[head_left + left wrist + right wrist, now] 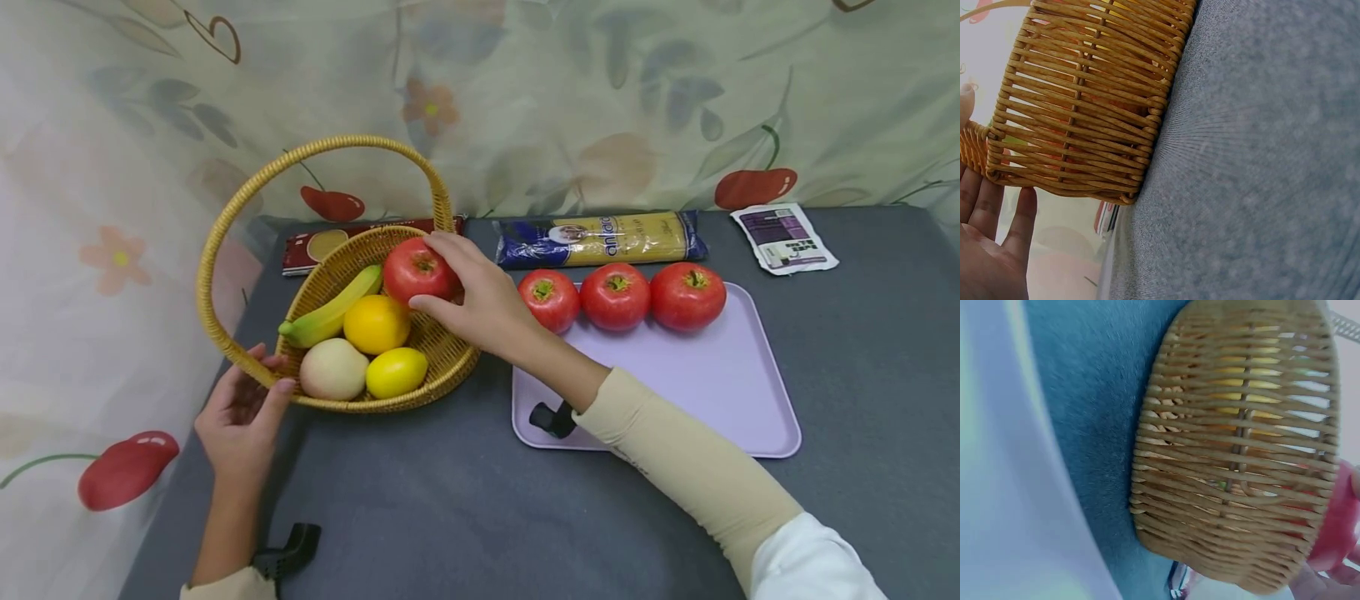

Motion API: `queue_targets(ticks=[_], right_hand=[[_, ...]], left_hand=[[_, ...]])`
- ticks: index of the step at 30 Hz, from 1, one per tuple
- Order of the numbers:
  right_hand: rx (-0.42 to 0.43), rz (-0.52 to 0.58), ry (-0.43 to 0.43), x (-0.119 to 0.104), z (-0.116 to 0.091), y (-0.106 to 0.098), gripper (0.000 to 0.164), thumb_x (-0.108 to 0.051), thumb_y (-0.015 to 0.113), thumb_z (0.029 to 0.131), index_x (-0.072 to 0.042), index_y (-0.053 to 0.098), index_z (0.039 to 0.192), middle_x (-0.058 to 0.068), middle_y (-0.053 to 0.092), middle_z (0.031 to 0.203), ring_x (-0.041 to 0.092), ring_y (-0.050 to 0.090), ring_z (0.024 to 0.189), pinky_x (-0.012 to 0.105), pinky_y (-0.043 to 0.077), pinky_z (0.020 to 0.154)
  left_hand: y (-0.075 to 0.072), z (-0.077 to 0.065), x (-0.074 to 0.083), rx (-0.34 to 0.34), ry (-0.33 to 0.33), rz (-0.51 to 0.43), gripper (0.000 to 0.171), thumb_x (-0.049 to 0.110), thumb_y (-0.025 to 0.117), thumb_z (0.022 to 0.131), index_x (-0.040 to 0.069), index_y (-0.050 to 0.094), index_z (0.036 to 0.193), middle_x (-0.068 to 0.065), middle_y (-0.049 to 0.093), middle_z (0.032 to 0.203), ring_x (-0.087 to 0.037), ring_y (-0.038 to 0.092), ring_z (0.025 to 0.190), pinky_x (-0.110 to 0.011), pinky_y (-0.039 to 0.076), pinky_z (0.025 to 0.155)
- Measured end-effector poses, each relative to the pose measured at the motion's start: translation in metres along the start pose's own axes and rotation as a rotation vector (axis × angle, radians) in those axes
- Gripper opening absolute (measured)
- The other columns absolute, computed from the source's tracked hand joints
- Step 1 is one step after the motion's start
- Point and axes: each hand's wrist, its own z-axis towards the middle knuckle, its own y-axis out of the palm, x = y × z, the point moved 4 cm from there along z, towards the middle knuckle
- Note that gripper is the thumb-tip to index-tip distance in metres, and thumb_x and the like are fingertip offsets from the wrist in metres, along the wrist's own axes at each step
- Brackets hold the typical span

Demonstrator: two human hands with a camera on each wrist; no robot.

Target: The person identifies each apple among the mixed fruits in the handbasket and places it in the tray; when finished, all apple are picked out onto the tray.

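Observation:
In the head view a wicker basket [457,367] with a tall hoop handle holds a banana [330,312], an orange [377,324], a peach [333,369] and a lemon [397,372]. My right hand [480,296] grips a red apple [420,271] at the basket's back right, thumb and fingers on its near side. That apple [1334,525] shows past the wicker in the right wrist view. At the basket's left end, my left hand [243,417] holds the rim where the handle joins, thumb in front and fingers behind. The left wrist view shows its fingers [1019,225] against the wicker.
Three red apples [617,297] line the back of a lilac tray [675,400] on the right. Behind them lies a pasta packet [600,239], with a small white-and-purple sachet [784,238] farther right. A dark red packet [307,252] lies behind the basket. A patterned curtain [525,100] backs the table.

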Motion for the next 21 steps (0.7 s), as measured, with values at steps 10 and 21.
queue_targets(ticks=[10,21], right_hand=[[0.037,0.021,-0.041,-0.004,-0.058,-0.040,0.071,-0.035,0.079,0.088,-0.016,0.048,0.149,0.000,0.042,0.154,0.017,0.041,0.138,0.040,0.051,0.099],[0.039,-0.035,-0.018,0.015,-0.114,-0.066,0.073,-0.027,0.085,0.083,-0.015,0.051,0.147,0.002,0.048,0.149,0.016,0.043,0.138,0.043,0.049,0.102]], left_hand=[[0.002,0.001,0.004,-0.003,0.021,-0.017,0.042,-0.023,0.065,0.080,-0.022,0.058,0.121,-0.026,0.069,0.110,-0.025,0.070,0.101,-0.024,0.055,0.087],[0.001,0.001,0.000,0.002,0.015,-0.008,0.043,-0.023,0.066,0.079,-0.023,0.057,0.121,-0.022,0.071,0.109,-0.024,0.070,0.100,-0.024,0.055,0.088]])
